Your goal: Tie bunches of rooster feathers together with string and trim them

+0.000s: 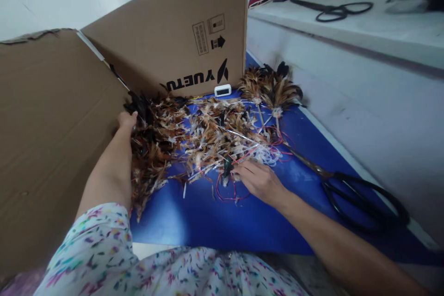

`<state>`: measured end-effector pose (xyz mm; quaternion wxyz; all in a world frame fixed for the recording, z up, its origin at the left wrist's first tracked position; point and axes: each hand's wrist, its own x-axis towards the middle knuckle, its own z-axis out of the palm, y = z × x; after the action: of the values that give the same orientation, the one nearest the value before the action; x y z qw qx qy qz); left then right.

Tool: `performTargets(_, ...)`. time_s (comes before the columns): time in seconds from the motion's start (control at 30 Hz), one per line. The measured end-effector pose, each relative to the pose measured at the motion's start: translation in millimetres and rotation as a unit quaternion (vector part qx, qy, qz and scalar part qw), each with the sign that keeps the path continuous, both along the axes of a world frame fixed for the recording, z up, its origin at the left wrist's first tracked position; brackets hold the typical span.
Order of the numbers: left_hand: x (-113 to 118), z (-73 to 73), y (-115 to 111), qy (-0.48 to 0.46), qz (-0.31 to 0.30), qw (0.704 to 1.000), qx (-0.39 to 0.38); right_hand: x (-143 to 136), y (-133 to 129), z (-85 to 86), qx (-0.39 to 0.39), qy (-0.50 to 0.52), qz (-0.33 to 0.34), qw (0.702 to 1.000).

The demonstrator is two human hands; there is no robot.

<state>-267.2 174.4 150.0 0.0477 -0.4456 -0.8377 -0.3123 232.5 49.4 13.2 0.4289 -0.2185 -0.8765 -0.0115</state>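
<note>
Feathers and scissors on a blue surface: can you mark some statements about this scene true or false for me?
1. The left hand is at the dark feathers. True.
2. The right hand holds the large scissors. False: it is at a small dark feather, apart from them.
3. A small white device stands by the cardboard. True.
4. The white ledge bears no scissors. False: a black pair lies there.

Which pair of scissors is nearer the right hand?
The scissors on the blue work surface; the other pair lies farther from the right hand, on the white ledge.
</note>
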Motion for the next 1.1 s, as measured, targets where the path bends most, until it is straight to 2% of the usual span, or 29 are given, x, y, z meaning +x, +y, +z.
performTargets(0.1,6,19.6,5,0.074,0.049,0.995,-0.043,0,-2,0.6,-0.004,0.006,0.000,1.000)
performTargets(0.2,8,47.7,1,0.174,0.041,0.982,-0.059,1,-4,1.8,-0.007,0.005,0.000,1.000)
performTargets(0.27,6,69.8,-6,0.331,0.031,0.937,-0.110,0,-6,2.3,-0.006,0.002,0.000,1.000)
performTargets(0.37,3,104.3,-19,0.454,0.021,0.880,-0.139,-1,-10,2.7,-0.004,0.002,0.002,1.000)
performTargets(0.43,4,124.8,-26,0.485,-0.002,0.865,-0.128,-3,-12,3.0,-0.007,0.003,0.012,1.000)
performTargets(0.5,10,139.9,-27,0.490,-0.039,0.865,-0.101,-4,-15,3.2,-0.006,0.000,0.021,1.000)
performTargets(0.6,28,146.9,-11,0.471,-0.078,0.873,-0.095,-6,-17,3.5,0.001,-0.006,0.026,1.000)
performTargets(0.67,44,138.6,11,0.424,-0.070,0.894,-0.129,-6,-17,4.1,0.004,-0.007,0.024,1.000)
performTargets(0.73,59,119.6,38,0.362,-0.088,0.905,-0.204,-5,-16,5.4,0.009,-0.007,0.018,1.000)
performTargets(0.77,67,106.6,51,0.325,-0.111,0.902,-0.262,-5,-16,6.2,0.011,-0.007,0.015,1.000)
performTargets(0.9,93,40.7,93,0.271,-0.166,0.877,-0.361,-3,-16,9.8,0.003,-0.005,0.017,1.000)
performTargets(1.0,106,-7.1,110,0.220,-0.190,0.844,-0.450,-2,-18,10.8,-0.017,-0.006,0.034,0.999)
performTargets(1.1,109,-41.0,123,0.234,-0.193,0.828,-0.471,0,-19,11.2,-0.045,-0.012,0.040,0.998)
